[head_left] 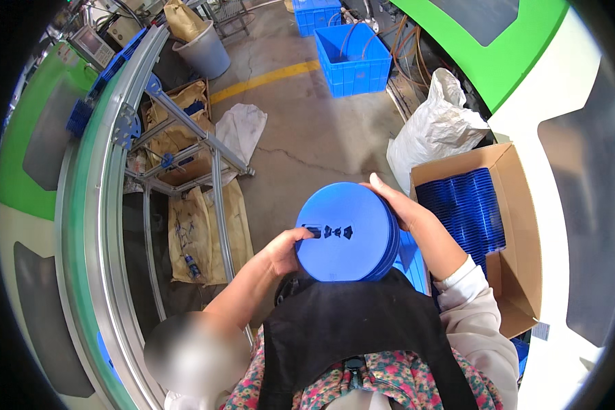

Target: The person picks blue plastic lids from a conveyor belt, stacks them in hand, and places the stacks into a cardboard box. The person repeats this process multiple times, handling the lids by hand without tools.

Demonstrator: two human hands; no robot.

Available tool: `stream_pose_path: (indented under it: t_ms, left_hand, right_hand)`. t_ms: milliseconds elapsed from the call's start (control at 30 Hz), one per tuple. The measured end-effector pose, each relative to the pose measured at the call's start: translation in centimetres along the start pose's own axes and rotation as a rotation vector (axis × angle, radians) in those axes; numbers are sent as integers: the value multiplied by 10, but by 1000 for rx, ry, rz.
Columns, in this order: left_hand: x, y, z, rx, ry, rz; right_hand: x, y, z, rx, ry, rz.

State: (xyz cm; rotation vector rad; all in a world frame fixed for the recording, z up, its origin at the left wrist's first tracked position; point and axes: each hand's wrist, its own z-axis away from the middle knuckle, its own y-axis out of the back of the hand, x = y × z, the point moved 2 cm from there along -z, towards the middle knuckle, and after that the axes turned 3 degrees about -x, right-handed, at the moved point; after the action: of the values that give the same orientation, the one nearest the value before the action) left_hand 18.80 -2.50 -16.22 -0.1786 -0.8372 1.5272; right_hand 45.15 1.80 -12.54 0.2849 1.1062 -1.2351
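Observation:
In front of my dark apron I hold a stack of round blue plastic discs (335, 256). The top disc is flat, with a row of small dark cut-outs across its middle. My left hand (285, 251) grips the stack's left side, its thumb lying over the edge by the cut-outs and its other fingers mostly hidden underneath. Around the far right edge closes my right hand (395, 203), its fingers partly hidden by the stack. To the right, an open cardboard box (519, 225) contains rows of similar blue pieces (461, 212).
A conveyor with a green belt (82, 273) runs along my left on a metal frame (219, 205). Ahead stand a blue crate (352, 75) and a white bin (208, 55). A white woven sack (434, 130) leans beside the cardboard box. Green and white machines flank both sides.

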Motion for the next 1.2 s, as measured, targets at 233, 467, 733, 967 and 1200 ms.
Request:
stream_pose_path:
  t_ms: [233, 467, 733, 967, 1200]
  left_hand:
    - [-18, 2, -19, -1, -178, 31]
    - [-9, 23, -22, -67, -161, -89]
    - [8, 39, -37, 102, -468, 225]
    - [92, 34, -19, 193, -920, 327]
    - [137, 1, 12, 69, -1259, 371]
  right_hand:
    - [3, -5, 8, 13, 49, 7]
    - [7, -5, -19, -149, 174, -8]
    - [-6, 11, -51, 493, 614, -21]
    - [14, -59, -88, 579, 916, 555]
    - [-70, -103, -109, 667, 1082, 546]
